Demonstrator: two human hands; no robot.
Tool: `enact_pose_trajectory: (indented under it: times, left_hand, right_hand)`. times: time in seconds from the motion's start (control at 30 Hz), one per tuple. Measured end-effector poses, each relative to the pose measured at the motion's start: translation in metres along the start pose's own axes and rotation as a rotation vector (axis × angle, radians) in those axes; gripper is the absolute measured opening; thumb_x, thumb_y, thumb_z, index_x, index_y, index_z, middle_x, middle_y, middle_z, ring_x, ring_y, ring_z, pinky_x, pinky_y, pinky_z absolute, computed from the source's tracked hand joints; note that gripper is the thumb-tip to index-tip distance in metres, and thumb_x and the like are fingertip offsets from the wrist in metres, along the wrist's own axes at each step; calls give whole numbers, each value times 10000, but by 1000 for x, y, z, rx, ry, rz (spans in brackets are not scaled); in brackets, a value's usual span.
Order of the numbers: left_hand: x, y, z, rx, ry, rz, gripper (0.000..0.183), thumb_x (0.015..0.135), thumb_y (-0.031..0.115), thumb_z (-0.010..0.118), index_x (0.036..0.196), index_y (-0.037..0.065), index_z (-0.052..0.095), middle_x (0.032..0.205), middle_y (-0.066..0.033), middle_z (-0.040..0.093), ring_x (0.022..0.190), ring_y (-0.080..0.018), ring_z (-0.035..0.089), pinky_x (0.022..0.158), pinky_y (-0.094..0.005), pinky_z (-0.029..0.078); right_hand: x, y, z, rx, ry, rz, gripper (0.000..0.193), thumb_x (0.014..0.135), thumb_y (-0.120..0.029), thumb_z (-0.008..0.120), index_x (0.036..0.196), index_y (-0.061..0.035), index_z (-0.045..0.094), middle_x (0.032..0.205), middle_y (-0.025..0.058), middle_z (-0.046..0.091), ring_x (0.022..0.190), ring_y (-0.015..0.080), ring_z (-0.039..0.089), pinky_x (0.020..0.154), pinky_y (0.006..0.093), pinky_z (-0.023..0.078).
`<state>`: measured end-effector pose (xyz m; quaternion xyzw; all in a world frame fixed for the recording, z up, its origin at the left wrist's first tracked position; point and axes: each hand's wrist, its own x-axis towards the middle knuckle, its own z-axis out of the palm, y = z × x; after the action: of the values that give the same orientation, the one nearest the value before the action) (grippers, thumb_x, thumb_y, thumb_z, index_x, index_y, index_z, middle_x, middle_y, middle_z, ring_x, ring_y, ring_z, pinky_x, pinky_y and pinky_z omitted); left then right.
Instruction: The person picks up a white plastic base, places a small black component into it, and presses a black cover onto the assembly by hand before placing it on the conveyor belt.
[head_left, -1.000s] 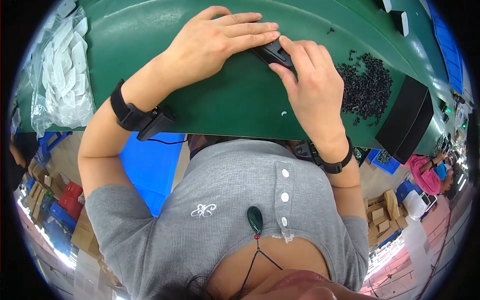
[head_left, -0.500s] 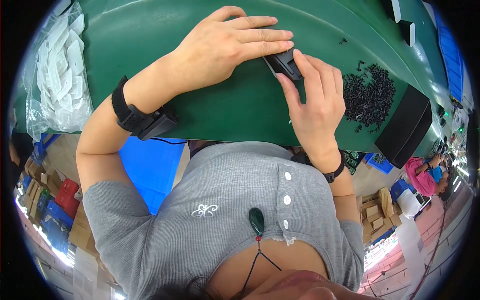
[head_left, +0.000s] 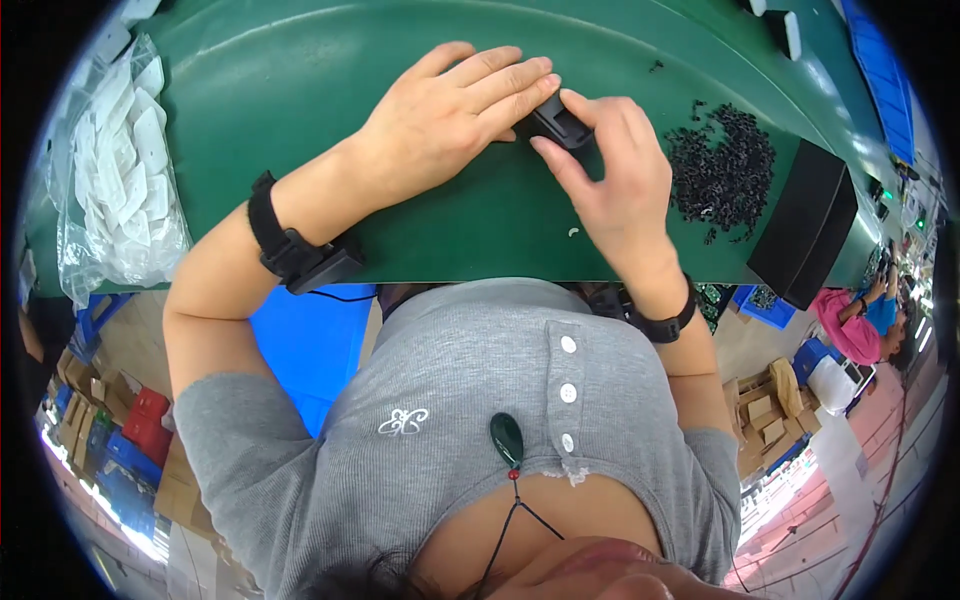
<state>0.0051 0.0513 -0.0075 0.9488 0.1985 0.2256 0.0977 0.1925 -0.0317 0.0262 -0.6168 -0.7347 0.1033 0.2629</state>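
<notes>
A small black plastic housing [head_left: 563, 126] with a recess in it lies between my hands over the green table. My left hand [head_left: 455, 108] holds its far left end, the fingers laid together across it and the thumb mostly hidden beneath. At the other end, my right hand [head_left: 628, 172] grips the housing between thumb and index finger, its other fingers curled. Much of the part is covered by my fingers. Beside my right hand is a loose heap of tiny black parts [head_left: 728, 165], too small to name.
On the green tabletop [head_left: 330, 70], a clear bag of white plastic pieces [head_left: 125, 180] lies at the left. A black box [head_left: 805, 225] stands right of the heap. A blue bin [head_left: 885, 80] sits at the far right. Several cartons [head_left: 770, 415] stand below the table.
My hands and the black housing have shifted slightly left in the picture. My left fingers have drawn closer together, and more of the housing's recessed end shows. Both hands keep hold of it.
</notes>
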Motion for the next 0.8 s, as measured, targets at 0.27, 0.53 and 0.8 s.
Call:
enact_pose_trajectory:
  times: [0.27,0.53,0.8]
  left_hand:
    - [54,31,8,-611,61,-493,336,806,176,698,1079,2,609,933,-98,648,840,-213,611,749,-321,488]
    - [106,46,24,-942,116,-503,448,851,253,682,1200,4,551,961,-108,634,776,-194,611,693,-312,500]
    - [-1,-16,-62,-139,745,-645,352,841,116,664,1169,34,563,1018,-112,613,861,-231,605,770,-342,488]
  right_hand:
    - [-3,37,-18,1004,128,380,570,820,-74,716,1314,-15,438,1186,107,550,1079,181,536,937,300,436]
    - [35,123,-124,444,279,392,386,846,-47,660,1222,-51,574,931,14,544,885,107,533,802,250,454]
    - [58,457,-245,116,-251,408,484,753,73,570,1227,-25,563,884,1,561,737,103,520,623,231,439]
